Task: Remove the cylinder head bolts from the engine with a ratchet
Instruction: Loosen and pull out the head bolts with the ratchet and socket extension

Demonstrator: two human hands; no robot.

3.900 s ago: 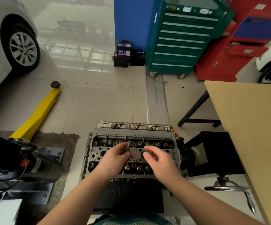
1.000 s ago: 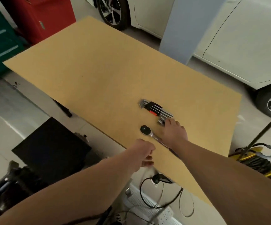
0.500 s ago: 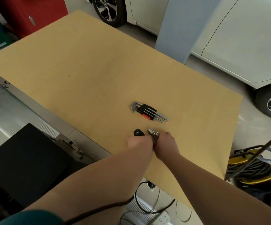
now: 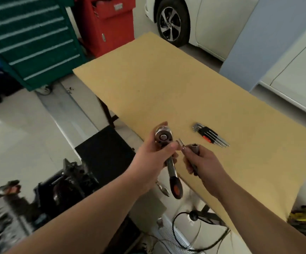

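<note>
My left hand [image 4: 153, 158] grips a ratchet [image 4: 167, 156] just below its round silver head, which faces up with the square drive showing. The ratchet's black and orange handle hangs down past the table's near edge. My right hand [image 4: 201, 162] holds a dark socket [image 4: 194, 148] and a small silver bit or adapter [image 4: 181, 143] right beside the ratchet head. Both hands hover over the near-left edge of the tan table [image 4: 166, 85]. Part of the engine [image 4: 69, 182] shows blurred at lower left.
A set of hex keys in a black and red holder [image 4: 209, 134] lies on the table to the right of my hands. Green [image 4: 29, 39] and red [image 4: 110, 22] tool cabinets stand behind. White cars flank the table. Cables [image 4: 194, 228] trail on the floor below.
I turned from the engine to the table. Both hands took the ratchet and the small parts off the tabletop and lifted them; the ratchet head now faces up in my left hand.
</note>
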